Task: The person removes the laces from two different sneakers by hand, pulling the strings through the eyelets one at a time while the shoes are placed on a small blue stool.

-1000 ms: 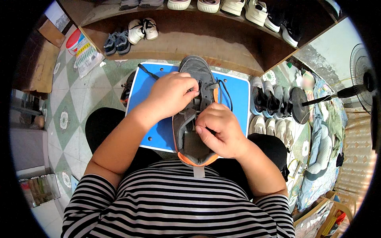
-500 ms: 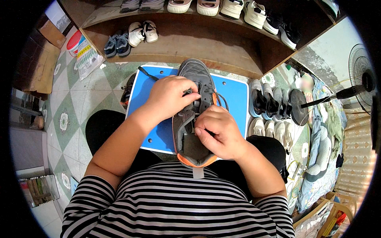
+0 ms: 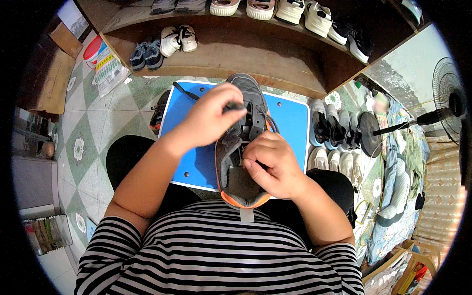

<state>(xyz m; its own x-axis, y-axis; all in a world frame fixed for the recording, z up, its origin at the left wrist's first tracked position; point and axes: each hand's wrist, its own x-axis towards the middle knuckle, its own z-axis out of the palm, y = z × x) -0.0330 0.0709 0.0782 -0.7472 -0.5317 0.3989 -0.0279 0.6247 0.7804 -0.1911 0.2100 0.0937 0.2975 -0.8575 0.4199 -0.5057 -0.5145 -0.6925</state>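
Note:
A dark grey sneaker (image 3: 246, 84) with orange trim lies on a blue stool top (image 3: 290, 125), its toe away from me and its heel near my striped shirt. My left hand (image 3: 212, 117) is over the left side of the lacing, thumb and fingers pinched on a dark shoelace (image 3: 183, 91) whose loose end trails past the hand to the upper left. At the right of the shoe opening, my right hand (image 3: 273, 162) is closed on the collar or tongue; its fingers hide which. Another stretch of lace loops out on the sneaker's right side.
A wooden shoe rack (image 3: 221, 54) holding several pairs stands beyond the stool. On the right are several shoes (image 3: 332, 125) on the floor and a black standing fan (image 3: 445, 101). One dark shoe (image 3: 158, 113) sits left of the stool, and a bucket (image 3: 92, 51) stands farther left.
My left hand has lifted and turned slightly with the shoelace between its fingers, now a little blurred. My right hand keeps its grip on the sneaker.

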